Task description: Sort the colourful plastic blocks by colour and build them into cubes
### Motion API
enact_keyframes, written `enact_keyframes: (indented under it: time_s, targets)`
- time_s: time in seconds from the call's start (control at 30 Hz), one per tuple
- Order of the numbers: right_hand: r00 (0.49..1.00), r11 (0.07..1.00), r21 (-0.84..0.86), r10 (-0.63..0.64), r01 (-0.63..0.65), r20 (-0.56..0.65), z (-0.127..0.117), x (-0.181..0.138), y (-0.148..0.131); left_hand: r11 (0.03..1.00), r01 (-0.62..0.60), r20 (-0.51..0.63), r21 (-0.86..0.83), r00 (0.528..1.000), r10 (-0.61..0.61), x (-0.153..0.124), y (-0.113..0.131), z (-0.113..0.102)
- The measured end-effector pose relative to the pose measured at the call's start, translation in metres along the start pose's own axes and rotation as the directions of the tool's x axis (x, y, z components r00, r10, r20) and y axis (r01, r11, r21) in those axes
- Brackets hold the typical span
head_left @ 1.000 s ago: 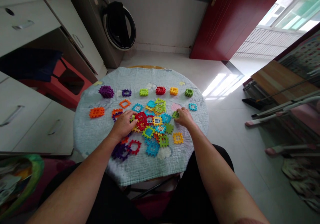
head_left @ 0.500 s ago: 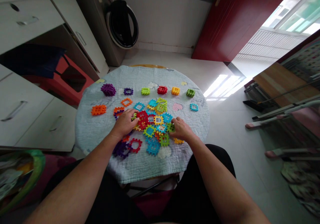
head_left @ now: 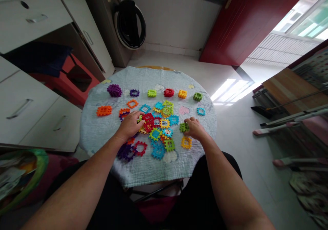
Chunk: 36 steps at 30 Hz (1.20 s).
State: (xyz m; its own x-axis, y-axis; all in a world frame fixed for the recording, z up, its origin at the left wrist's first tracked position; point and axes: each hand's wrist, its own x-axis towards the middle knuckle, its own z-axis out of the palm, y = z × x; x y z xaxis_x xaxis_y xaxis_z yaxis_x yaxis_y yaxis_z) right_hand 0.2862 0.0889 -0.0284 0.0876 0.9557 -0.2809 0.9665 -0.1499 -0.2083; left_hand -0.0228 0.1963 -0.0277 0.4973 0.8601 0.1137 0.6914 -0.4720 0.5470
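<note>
mixed plastic interlocking pieces on a cloth-covered surface (head_left: pixel 156 67), handled by two bare hands. the left hand (head_left: pixel 130 124) lies against the left side of a central heap (head_left: pixel 148 121); its fingers are clamped, as far as can be judged, on a lime piece (head_left: pixel 139 119), with the thumb on the near side, probably to keep it steady. the right hand (head_left: pixel 196 129) has its fingers closed on the right side of a green piece (head_left: pixel 184 127), just right of the heap; an edge hold of this kind presumably leaves the window face uncovered. along the far side, purple (head_left: pixel 114 90), lime (head_left: pixel 152 93), red (head_left: pixel 168 92), yellow (head_left: pixel 182 94) and dark green stacks (head_left: pixel 197 96) stand well apart, a spacing that seems to keep each colour distinct. an orange stack (head_left: pixel 104 110) lies at left. a single blue piece (head_left: pixel 201 111) and a yellow piece (head_left: pixel 186 142) lie at right, clear of the heap; overlap there hides the lower pieces.
</note>
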Motion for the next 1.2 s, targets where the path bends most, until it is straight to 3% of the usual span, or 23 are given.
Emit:
enact_keyframes:
  time_s: [0.33,0.6,0.8,1.0,1.2]
  targets:
    - [1.000,0.999,0.053,0.006,-0.006,0.002,0.008,0.003,-0.002,1.000,0.006,0.014,0.006,1.000,-0.006,0.000,0.000,0.000]
    - [0.999,0.970,0.240,0.034,-0.036,0.013,-0.008,0.000,0.030,1.000,0.012,0.022,0.007,1.000,-0.012,0.000,0.000,-0.001]
    - [0.999,0.988,0.153,-0.025,0.019,0.041,-0.002,0.001,0.021,1.000,-0.002,0.028,0.013,1.000,0.001,0.000,0.000,0.001]
    - [0.999,0.999,0.037,0.000,-0.002,0.038,0.003,0.004,0.002,1.000,0.005,0.038,0.009,0.999,-0.006,0.000,0.001,0.000]
    - [0.999,1.000,0.029,0.002,-0.003,0.038,0.003,0.003,0.000,1.000,0.022,0.041,-0.001,0.999,-0.022,0.001,0.004,0.000]
